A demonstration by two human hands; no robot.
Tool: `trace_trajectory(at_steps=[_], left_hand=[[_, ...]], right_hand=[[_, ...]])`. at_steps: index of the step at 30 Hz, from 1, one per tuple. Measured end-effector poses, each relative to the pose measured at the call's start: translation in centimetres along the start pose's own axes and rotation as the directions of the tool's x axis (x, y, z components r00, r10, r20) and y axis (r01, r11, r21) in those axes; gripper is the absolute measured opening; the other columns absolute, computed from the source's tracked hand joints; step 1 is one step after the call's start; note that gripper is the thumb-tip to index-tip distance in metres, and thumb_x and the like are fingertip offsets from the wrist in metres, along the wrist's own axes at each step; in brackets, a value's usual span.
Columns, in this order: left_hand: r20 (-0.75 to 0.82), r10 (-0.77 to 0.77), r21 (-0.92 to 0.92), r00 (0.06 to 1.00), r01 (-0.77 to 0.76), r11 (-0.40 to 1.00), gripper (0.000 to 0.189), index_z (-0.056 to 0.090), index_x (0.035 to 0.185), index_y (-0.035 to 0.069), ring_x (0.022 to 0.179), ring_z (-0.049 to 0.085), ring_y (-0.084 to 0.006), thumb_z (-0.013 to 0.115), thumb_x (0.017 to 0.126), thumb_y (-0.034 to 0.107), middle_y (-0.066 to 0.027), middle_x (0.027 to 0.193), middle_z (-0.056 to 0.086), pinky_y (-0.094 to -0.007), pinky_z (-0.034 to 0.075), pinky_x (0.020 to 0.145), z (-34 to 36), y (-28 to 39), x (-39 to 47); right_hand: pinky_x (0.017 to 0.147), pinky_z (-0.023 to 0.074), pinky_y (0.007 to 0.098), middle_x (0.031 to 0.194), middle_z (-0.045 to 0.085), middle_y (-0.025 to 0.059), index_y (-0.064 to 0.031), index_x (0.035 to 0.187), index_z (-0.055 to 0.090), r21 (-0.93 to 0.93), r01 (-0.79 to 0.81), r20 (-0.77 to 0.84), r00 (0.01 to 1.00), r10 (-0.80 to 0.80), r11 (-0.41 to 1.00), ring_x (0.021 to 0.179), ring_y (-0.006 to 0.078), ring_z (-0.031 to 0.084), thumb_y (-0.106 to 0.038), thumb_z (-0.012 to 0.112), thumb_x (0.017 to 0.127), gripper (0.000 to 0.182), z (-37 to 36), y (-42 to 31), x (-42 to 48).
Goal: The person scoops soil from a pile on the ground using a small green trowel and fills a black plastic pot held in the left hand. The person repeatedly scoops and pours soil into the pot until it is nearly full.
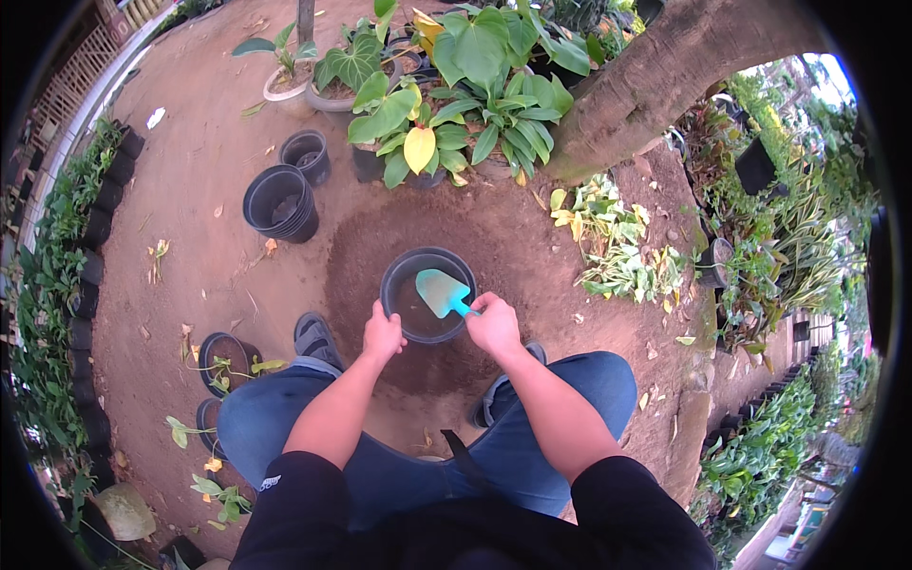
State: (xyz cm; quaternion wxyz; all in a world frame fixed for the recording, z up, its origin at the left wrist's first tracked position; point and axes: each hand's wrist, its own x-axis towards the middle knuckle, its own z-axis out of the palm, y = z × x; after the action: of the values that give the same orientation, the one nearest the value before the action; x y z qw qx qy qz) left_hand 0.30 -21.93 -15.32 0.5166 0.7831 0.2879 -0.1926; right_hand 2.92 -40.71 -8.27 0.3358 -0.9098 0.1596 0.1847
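A round black plastic plant pot (pixel 427 338) stands on the ground between my feet, with brown soil (pixel 413 303) visible inside. My left hand (pixel 385 330) grips the pot's rim at its lower left. In my right hand (pixel 493 324) is the handle of a turquoise hand trowel (pixel 442 291), held at the pot's right side. The trowel's blade lies over the pot's opening, with some soil marks on it. Whether the blade touches the soil cannot be told.
Stacked black pots (pixel 281 203) and another black pot (pixel 306 157) stand at the upper left. Potted leafy plants (pixel 470 50) and a tree trunk (pixel 641 85) are beyond. Cut leaves (pixel 627 249) lie to the right. Pots with drooping plants (pixel 226 360) stand by my left knee.
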Motion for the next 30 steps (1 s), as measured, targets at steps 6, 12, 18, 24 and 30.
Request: trace_trajectory(at_steps=[6,12,18,24,30], left_hand=[[-0.147,0.125,0.181,0.981,-0.098,0.979,0.040,0.037,0.131,0.013,0.097,0.058,-0.0402,0.038,0.092,0.023,-0.0253,0.098,0.061,-0.0490,0.044,0.085,-0.1,-2.4,2.5],[-0.162,0.092,0.216,0.982,-0.056,0.975,0.042,0.031,0.133,0.013,0.088,0.062,-0.0384,0.037,0.092,0.016,-0.0230,0.094,0.063,-0.0467,0.047,0.082,0.4,-2.6,2.8],[-0.044,-0.047,-0.067,0.998,0.044,0.997,0.039,0.027,0.132,0.010,0.051,0.060,-0.0188,0.032,0.093,0.010,-0.0130,0.074,0.062,-0.0318,0.050,0.045,0.7,-0.9,0.3],[-0.075,-0.055,-0.081,0.996,0.048,0.996,0.037,0.028,0.130,0.007,0.049,0.059,-0.0182,0.033,0.093,0.012,-0.0112,0.069,0.060,-0.0306,0.047,0.041,1.2,-1.3,0.9],[-0.076,-0.004,-0.094,0.997,-0.003,0.996,0.040,0.028,0.132,0.008,0.049,0.058,-0.0184,0.034,0.092,0.009,-0.0125,0.073,0.060,-0.0315,0.048,0.041,1.0,-1.2,1.3]], right_hand=[[0.040,0.0423,0.0285,0.066,0.062,0.0087,-0.0044,0.092,0.056,0.292,-0.183,0.148,0.978,0.144,0.939,0.046,0.0138,0.055,-0.010,0.056,0.079,0.014,-0.4,-0.5,0.4],[0.038,0.0409,0.0283,0.066,0.062,0.0085,-0.0039,0.090,0.056,0.349,-0.179,0.178,0.976,0.123,0.920,0.044,0.0135,0.052,-0.011,0.055,0.079,0.012,-0.5,-0.5,0.6],[0.075,0.0497,0.0389,0.081,0.065,0.0212,-0.0048,0.091,0.061,0.149,0.027,0.098,0.994,-0.042,0.988,0.082,0.0331,0.065,-0.021,0.063,0.073,0.024,1.2,-0.4,-0.3],[0.074,0.0506,0.0388,0.081,0.065,0.0203,-0.0046,0.093,0.060,0.025,0.120,0.169,0.978,-0.123,0.992,0.079,0.0322,0.065,-0.016,0.064,0.074,0.023,1.1,-0.6,-1.7],[0.072,0.0509,0.0379,0.081,0.066,0.0190,-0.0068,0.095,0.061,0.045,0.086,0.159,0.983,-0.092,0.995,0.076,0.0308,0.066,-0.016,0.063,0.074,0.024,0.2,-1.0,-0.9]])
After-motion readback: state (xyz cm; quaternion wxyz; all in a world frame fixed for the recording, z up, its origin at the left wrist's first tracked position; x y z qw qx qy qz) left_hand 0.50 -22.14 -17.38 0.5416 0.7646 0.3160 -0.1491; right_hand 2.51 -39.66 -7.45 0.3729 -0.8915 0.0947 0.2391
